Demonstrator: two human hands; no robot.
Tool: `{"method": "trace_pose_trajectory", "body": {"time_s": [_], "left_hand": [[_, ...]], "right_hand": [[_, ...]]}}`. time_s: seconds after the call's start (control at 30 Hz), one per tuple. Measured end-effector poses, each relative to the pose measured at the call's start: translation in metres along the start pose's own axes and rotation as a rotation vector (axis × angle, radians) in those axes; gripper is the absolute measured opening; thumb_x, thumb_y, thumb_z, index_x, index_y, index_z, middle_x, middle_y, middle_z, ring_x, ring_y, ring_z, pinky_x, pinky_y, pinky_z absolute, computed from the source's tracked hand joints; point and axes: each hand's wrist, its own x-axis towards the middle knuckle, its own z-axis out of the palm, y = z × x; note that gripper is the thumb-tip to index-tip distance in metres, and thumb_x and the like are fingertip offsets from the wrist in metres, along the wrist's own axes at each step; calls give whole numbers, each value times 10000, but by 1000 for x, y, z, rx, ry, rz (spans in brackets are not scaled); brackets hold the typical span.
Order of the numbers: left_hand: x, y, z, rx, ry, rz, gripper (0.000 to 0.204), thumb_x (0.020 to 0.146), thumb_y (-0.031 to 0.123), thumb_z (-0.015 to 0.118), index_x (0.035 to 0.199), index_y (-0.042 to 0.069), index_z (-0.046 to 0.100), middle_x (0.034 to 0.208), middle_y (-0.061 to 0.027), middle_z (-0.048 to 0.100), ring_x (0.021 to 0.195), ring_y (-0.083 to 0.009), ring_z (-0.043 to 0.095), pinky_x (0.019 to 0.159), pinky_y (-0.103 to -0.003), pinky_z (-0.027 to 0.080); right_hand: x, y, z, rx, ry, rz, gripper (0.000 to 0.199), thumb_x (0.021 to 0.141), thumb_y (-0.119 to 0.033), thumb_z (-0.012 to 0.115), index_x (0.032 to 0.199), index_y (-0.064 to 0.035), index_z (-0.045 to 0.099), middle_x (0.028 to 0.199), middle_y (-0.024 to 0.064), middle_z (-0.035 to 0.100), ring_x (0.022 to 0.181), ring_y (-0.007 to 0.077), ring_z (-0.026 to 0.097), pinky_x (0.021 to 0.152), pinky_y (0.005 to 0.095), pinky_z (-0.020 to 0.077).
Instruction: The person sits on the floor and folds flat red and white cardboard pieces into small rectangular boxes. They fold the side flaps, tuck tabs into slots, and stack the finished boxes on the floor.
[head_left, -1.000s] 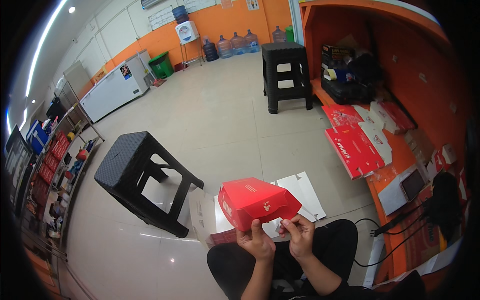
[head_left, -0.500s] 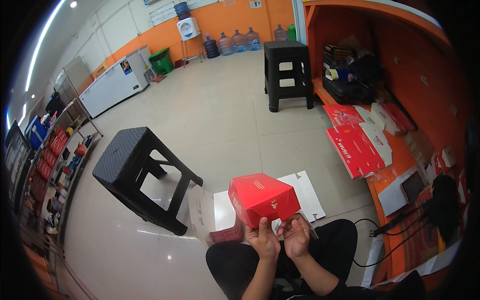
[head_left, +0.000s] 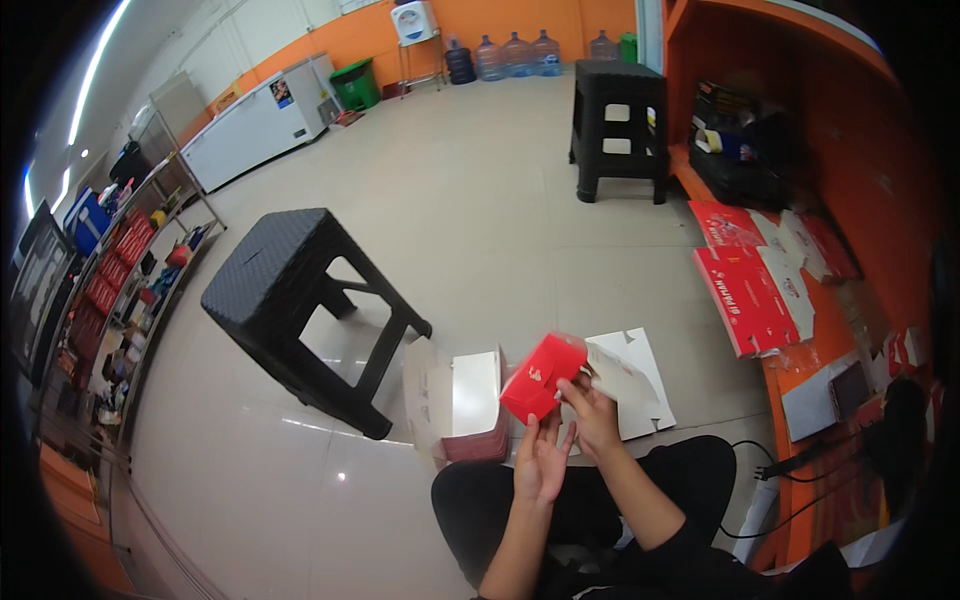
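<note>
A red cardboard box (head_left: 540,380), partly folded, is held up in front of my knees, its pale inner flap (head_left: 625,375) standing out to the right. My right hand (head_left: 594,418) is closed on the box's near right side, thumb pressed against the red panel. Below the box, my left hand (head_left: 542,465) has its palm turned up and fingers apart, the fingertips at the lower edge. On the floor to the left of the box lies a stack of flat red-and-white carton blanks (head_left: 475,400). Another white blank (head_left: 650,400) lies flat behind the flap.
A black plastic stool (head_left: 300,290) stands to the left, another stool (head_left: 618,125) farther back. At right, an orange shelf (head_left: 800,400) bears red cartons (head_left: 745,300) and black cables (head_left: 800,460). A metal rack (head_left: 130,340) lines the left; a white chest freezer (head_left: 260,125) stands beyond.
The red box has been turned and tipped, and its pale flap now shows on the right. My right hand has moved up its side; my left hand sits lower. The view has shifted slightly.
</note>
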Motion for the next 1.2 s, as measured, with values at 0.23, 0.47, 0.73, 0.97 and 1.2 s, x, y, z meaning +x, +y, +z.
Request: {"method": "trace_pose_trajectory", "body": {"time_s": [0.23,0.47,0.73,0.97,1.2], "left_hand": [[-14,86,-94,-87,219,362,428,954,302,475,1301,54,432,1360,-132,412,1268,-240,421,1071,-445,304],[9,146,-139,985,633,602,514,994,325,413,1395,16,321,1434,-164,334,1352,-265,285,1117,-398,205],[22,153,-166,1058,355,163,661,997,490,338,1442,10,245,1469,-193,299,1374,-284,266,1113,-358,219],[19,139,-154,1816,649,722,745,893,415,594,1422,5,267,1433,-250,323,1370,-399,260,1098,-496,227],[53,52,-51,2059,97,677,604,790,316,719,1256,13,481,1310,-197,476,1212,-383,454,980,-520,358]], "right_hand": [[89,107,42,-996,-435,-546,254,863,-117,513,1100,-69,589,994,194,619,848,404,623,743,471,506],[76,191,70,-1533,-887,-253,308,882,-201,444,1123,-253,629,899,122,663,812,314,667,694,446,515],[56,215,71,-1514,-1131,169,337,897,-284,454,1162,-137,600,1017,188,661,955,366,628,824,459,490],[67,148,12,-1037,-1006,-198,468,845,-268,640,1256,-71,530,1273,170,536,1157,338,521,996,420,403],[101,30,-245,-1775,-728,89,573,643,-373,808,1147,-194,604,1110,78,619,1073,278,576,880,428,463]]}}
